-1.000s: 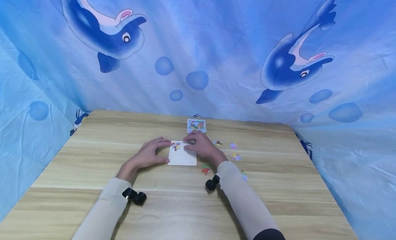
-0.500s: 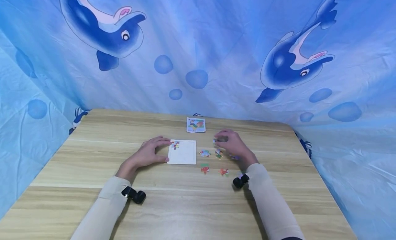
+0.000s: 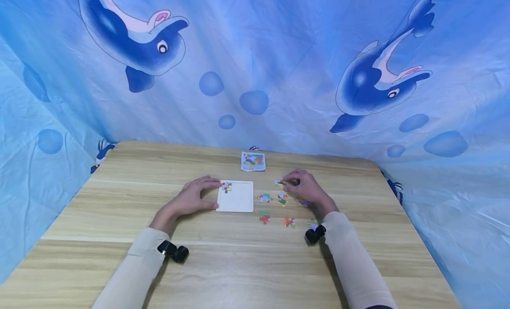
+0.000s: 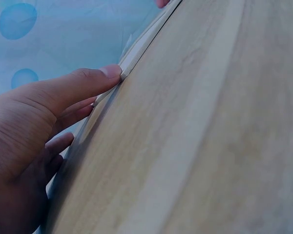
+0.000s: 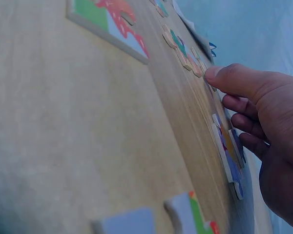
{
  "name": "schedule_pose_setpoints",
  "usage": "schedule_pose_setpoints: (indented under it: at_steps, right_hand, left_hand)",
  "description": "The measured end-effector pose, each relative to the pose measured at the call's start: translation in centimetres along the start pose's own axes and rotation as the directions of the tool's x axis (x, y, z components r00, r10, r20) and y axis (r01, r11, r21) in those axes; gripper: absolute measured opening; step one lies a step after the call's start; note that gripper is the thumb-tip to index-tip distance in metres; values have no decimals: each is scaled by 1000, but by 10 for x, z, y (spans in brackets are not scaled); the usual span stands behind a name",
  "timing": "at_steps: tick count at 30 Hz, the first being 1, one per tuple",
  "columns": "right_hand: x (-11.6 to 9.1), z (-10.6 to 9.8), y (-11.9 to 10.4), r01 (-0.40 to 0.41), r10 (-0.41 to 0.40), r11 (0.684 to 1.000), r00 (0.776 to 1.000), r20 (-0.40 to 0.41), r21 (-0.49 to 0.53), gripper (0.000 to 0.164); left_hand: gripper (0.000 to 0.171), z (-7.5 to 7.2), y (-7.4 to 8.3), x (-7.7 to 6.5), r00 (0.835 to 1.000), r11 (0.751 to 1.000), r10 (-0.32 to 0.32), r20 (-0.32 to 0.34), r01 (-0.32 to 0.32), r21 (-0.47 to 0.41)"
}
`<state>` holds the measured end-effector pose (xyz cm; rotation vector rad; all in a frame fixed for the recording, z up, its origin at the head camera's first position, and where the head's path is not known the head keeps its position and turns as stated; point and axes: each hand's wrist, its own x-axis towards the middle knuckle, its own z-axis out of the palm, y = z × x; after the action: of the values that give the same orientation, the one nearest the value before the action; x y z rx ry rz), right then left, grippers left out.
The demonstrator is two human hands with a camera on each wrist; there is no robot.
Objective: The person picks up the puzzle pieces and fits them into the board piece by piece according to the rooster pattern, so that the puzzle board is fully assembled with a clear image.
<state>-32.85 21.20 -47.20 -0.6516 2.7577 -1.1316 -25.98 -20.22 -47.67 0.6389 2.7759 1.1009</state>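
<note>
Tray (image 3: pixel 241 202) near the middle of the head view, flat on the wood-grain desk (image 3: pixel 223 264): thin, square, white, a fine line just inside its border. We see a corner piece (image 3: pixel 227 188) set in its upper left, red and yellow with darker bits, details too small to read.

Left hand (image 3: pixel 191 196) holds the tray's left side, fingers at the upper left corner, thumb at the lower left, a wide arch between. Its wrist view shows the thumb tip on the pale edge.

Right hand (image 3: pixel 307 187), right of centre, has curled fingers, thumb and forefinger at the right end of the top piece (image 3: pixel 278 183), patched blue, yellow and dark. Pinching or only touching, we cannot tell.

Below it we note two rows with knobbed outlines. Upper row: blue piece (image 3: pixel 264 197), green-and-orange piece (image 3: pixel 282 198), purple-and-yellow piece (image 3: pixel 303 202) partly under the right hand. Lower row: red-and-green piece (image 3: pixel 264 218), orange piece (image 3: pixel 288 222), lilac piece (image 3: pixel 312 224) partly behind the wrist camera (image 3: pixel 315 234). The right wrist view shows thick pale sides under the print, white flecks on some red.

Card (image 3: pixel 253 161) at upper centre, small coloured picture, white border.
</note>
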Motion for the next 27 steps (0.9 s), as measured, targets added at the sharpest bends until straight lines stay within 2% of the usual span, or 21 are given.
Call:
schedule_pose_setpoints:
  at_steps: [15,27]
  right_hand:
    - [4,2,-1,17,-17,1000,1000,3,-11,20]
    - [3,5,1,17,-17,1000,1000,-24,-3,20]
  left_hand:
    - [69,0,-2,2,1000,1000,-4,1,4,26]
    - [69,2,-3,1,1000,1000,-4,1,4,24]
